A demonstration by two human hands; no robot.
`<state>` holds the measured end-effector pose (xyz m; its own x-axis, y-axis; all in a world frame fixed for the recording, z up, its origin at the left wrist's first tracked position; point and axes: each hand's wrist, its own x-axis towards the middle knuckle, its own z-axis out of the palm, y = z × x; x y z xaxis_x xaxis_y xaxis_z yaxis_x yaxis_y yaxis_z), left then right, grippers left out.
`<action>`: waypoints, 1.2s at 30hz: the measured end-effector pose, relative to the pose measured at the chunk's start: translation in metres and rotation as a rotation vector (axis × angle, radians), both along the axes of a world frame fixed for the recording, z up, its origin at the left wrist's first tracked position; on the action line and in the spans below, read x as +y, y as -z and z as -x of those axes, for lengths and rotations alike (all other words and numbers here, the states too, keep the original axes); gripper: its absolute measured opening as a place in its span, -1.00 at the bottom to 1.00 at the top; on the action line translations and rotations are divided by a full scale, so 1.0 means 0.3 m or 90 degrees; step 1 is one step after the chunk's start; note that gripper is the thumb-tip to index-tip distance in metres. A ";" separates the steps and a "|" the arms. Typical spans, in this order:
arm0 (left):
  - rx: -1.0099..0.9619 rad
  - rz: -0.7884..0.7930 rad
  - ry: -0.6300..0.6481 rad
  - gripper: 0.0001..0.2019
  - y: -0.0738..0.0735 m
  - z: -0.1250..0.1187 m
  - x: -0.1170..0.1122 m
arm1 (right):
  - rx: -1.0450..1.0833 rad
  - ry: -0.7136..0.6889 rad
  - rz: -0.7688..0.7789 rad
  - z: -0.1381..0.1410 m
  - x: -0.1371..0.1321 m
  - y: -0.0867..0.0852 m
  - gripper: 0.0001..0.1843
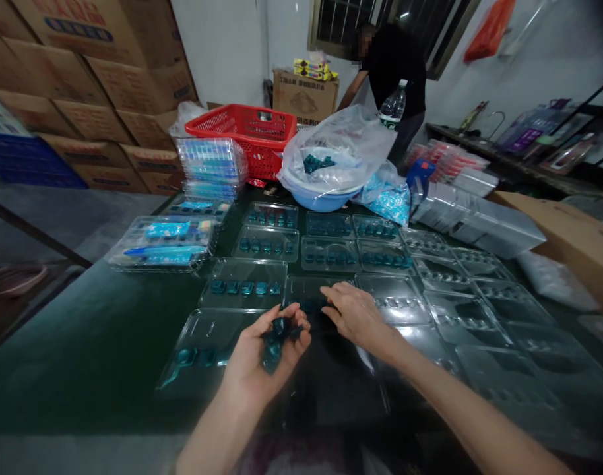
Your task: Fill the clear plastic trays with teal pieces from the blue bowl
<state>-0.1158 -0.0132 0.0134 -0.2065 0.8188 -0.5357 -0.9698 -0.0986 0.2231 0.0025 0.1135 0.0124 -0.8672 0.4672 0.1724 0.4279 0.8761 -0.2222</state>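
Observation:
My left hand [269,353] is cupped, palm up, around several dark teal, see-through plastic pieces [272,349]. Its fingers curl over them. Over a clear plastic tray [301,285] just beyond, my right hand [355,310] reaches in from the right, thumb and forefinger apart with nothing visible between them. That tray's row of teal pieces is partly hidden by both hands. To the left, another clear tray [242,267] holds a full row of teal pieces. Nearer me, a tray [207,323] has a few pieces at its left, its right end behind my left hand.
Clear trays [444,280] without teal pieces spread rightward. Packed stationery sets [165,241] lie at left. Behind stand a red basket [269,155], a blue basin [321,200] with a plastic bag, and a water bottle [393,105]. A person in black [398,66] bends beyond the table.

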 end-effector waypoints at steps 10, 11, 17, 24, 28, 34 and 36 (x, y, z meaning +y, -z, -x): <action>0.121 0.139 -0.006 -0.88 -0.029 -0.046 0.023 | 0.109 -0.029 -0.021 -0.039 -0.193 -0.057 -0.91; 0.133 0.152 0.002 -0.88 -0.034 -0.050 0.025 | 0.110 -0.024 -0.036 -0.040 -0.196 -0.045 -0.91; 0.193 0.106 0.072 -0.93 -0.044 -0.079 0.007 | 0.303 0.026 0.160 -0.074 -0.174 -0.024 -0.86; 0.398 0.055 0.135 -0.84 -0.023 -0.122 -0.024 | 0.432 0.056 0.303 -0.083 -0.190 -0.007 -0.87; 0.502 0.078 0.105 -0.82 -0.011 -0.129 -0.023 | 0.428 0.044 0.315 -0.082 -0.194 0.005 -0.91; 0.625 0.047 0.100 -0.81 0.000 -0.122 -0.030 | 0.405 0.031 0.427 -0.093 -0.193 -0.008 -0.74; 0.637 0.039 0.099 -0.80 0.004 -0.122 -0.031 | 0.403 0.022 0.423 -0.094 -0.193 -0.006 -0.79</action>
